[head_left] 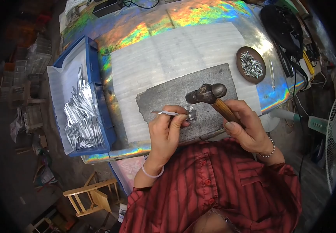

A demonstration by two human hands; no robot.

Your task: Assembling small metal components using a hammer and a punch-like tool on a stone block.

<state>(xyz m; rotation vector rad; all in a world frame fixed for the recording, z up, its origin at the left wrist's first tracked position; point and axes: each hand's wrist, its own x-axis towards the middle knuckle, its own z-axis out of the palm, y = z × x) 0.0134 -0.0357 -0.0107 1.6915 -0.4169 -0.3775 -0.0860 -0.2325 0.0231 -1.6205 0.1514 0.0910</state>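
My right hand is closed round the wooden handle of a ball-peen hammer. The dark metal head hangs above a grey stone slab. Over the slab's near part, my left hand pinches a slim, silvery metal piece whose pointed end sticks out to the left. Its other end is hidden by my fingertips. Just beside these fingertips lies a small round metal disc on the slab, partly covered by the hand.
A blue bin at the left holds many slim silvery pieces. On the right stands a brown oval dish of small metal bits. White foam sheet covers the table under the slab. Beyond are a black bag, a fan and a wooden stool.
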